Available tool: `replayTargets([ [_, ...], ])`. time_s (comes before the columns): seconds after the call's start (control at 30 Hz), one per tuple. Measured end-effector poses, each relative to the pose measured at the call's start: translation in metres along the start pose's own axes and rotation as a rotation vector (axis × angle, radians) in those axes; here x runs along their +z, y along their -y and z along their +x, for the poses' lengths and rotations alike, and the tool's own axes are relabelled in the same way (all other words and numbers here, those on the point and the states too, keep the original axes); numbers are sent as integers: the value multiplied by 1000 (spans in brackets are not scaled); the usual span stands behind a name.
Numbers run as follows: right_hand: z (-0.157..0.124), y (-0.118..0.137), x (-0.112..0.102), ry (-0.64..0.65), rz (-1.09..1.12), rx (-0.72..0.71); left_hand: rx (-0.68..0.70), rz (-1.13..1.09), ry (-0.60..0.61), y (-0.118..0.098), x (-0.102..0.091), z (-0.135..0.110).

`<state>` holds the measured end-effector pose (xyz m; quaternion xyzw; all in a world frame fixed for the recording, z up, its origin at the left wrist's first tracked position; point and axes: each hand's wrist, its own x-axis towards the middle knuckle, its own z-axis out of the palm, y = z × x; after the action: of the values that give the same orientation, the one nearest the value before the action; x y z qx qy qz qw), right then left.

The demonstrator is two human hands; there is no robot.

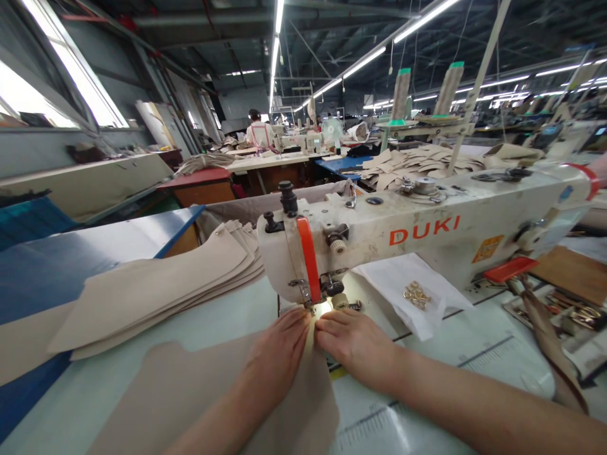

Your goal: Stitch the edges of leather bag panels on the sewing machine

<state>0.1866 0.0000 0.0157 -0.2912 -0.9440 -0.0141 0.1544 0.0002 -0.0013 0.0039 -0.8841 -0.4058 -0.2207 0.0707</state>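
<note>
A beige fabric panel (pixel 208 385) lies on the pale green table under the sewing machine (pixel 370 221), its upper edge reaching the lit needle area. My left hand (pixel 279 347) rests over the panel just left of the presser foot (pixel 313 309), fingers bunched together on the material. Opposite it, my right hand (pixel 355 344) closes its curled fingers at the panel's edge, close to the left fingertips. The fingertips partly cover the needle area, and the exact grip beneath them is hidden.
Stacked beige panels (pixel 161 291) lie at the left. Right of the needle, a white sheet (pixel 408 284) carries small gold metal rings (pixel 417 295). A parts tray (pixel 569 322) sits far right. Thread cones (pixel 401 95) stand behind the machine; a person (pixel 260 134) sits farther back.
</note>
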Motion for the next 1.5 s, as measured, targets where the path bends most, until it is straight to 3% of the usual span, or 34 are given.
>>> replayTargets([
  [0.4, 2, -4, 2, -3, -14, -8, -144, -77, 28, 1, 1, 5],
  [1.13, 1, -6, 3, -16, 37, -1, -129, -77, -2, 0, 2, 8],
  [1.37, -8, 2, 5, -123, 103, -187, -115, -34, -96, -21, -14, -36],
  [1.5, -10, 6, 4, -184, 130, -176, -201, -113, -72, -36, -28, -51],
])
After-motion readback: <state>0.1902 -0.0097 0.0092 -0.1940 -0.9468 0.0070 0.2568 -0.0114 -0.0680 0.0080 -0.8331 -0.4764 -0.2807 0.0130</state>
